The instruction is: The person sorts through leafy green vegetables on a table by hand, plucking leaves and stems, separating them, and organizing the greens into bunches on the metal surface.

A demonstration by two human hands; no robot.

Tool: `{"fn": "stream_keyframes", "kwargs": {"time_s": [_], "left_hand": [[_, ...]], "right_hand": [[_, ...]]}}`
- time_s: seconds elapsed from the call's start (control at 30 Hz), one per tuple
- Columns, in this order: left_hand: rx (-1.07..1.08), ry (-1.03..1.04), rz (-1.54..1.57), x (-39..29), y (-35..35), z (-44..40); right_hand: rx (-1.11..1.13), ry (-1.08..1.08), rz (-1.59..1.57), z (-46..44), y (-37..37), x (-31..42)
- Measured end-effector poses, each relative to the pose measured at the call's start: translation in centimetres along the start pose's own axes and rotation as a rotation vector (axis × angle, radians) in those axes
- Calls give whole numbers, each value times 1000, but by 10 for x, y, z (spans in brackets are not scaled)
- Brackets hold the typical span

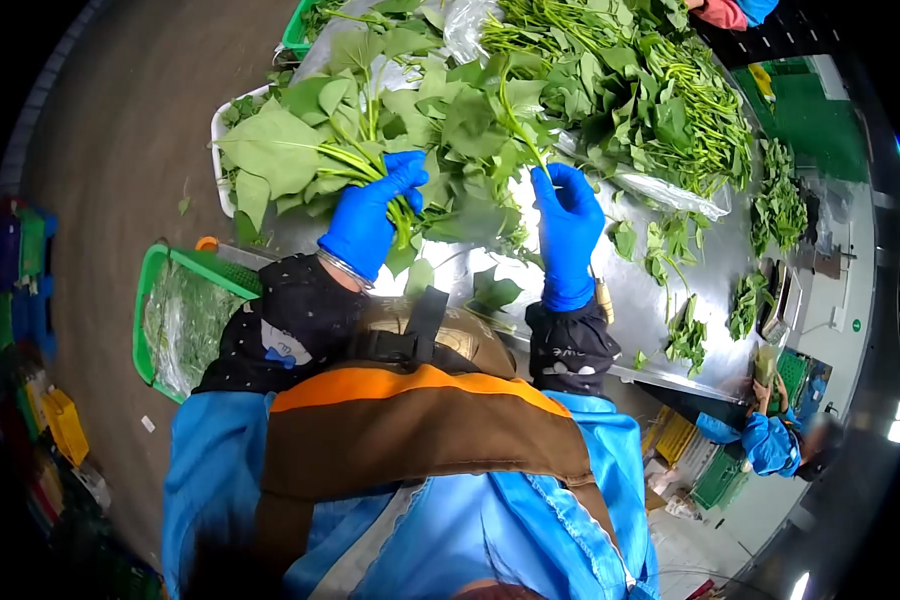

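Note:
My left hand (365, 215), in a blue glove, is closed around a bunch of leafy green stems (345, 160). Broad leaves fan out to the left and above it, and the cut ends point down below the fingers. My right hand (570, 225), gloved the same way, pinches the lower end of a single leafy stem (518, 122) between thumb and fingertips. Its upper part leans up and left over the heap. A large pile of similar greens (620, 80) covers the far side of the metal table (625, 285).
A white basket (220, 165) of leaves stands at the table's left edge. Below it is a green crate (150, 300) lined with clear plastic. Clear plastic film (670, 190) lies under the pile. Loose sprigs (685, 335) lie at right. A co-worker in blue (770, 440) is at far right.

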State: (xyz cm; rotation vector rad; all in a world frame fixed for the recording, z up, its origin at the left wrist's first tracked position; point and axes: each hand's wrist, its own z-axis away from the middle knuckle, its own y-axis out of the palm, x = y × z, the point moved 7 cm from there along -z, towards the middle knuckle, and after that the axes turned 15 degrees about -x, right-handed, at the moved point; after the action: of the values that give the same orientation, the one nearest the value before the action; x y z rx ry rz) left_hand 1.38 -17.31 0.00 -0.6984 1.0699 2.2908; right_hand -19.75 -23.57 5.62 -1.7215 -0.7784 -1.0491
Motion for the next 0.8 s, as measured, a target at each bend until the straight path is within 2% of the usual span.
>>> {"fn": "stream_keyframes", "kwargs": {"time_s": [0.07,0.13,0.17,0.3,0.4,0.43,0.47,0.53,0.6,0.63,0.67,0.73,0.77,0.8], "left_hand": [[16,-1,-97,1,20,14],[71,21,-200,0,35,24],[111,-41,-158,8,33,22],[49,-97,-105,8,24,22],[184,-214,74,13,13,5],[57,-207,14,-5,16,14],[-24,-125,160,-6,4,-7],[144,-20,224,-39,-17,-29],[66,119,277,-83,-23,-19],[-1,164,249,-93,-25,-18],[2,148,220,-91,-29,-19],[11,114,158,-82,-37,-23],[61,136,122,-73,-28,-20],[52,62,182,-59,-23,-19]], "right_hand": [[13,-46,-159,8,11,21],[-19,-412,10,31,11,60],[31,-511,59,46,16,69],[194,-492,119,72,35,59],[282,-606,234,79,38,56],[374,-605,322,83,41,46],[551,-628,413,92,43,32],[910,-667,591,110,36,-3],[1090,-518,562,110,17,-24],[1058,-380,353,98,5,-22],[1004,-407,478,85,-1,-26],[671,-128,288,49,-6,-13],[606,51,105,34,-3,-22],[534,224,-79,18,4,-36]]}}
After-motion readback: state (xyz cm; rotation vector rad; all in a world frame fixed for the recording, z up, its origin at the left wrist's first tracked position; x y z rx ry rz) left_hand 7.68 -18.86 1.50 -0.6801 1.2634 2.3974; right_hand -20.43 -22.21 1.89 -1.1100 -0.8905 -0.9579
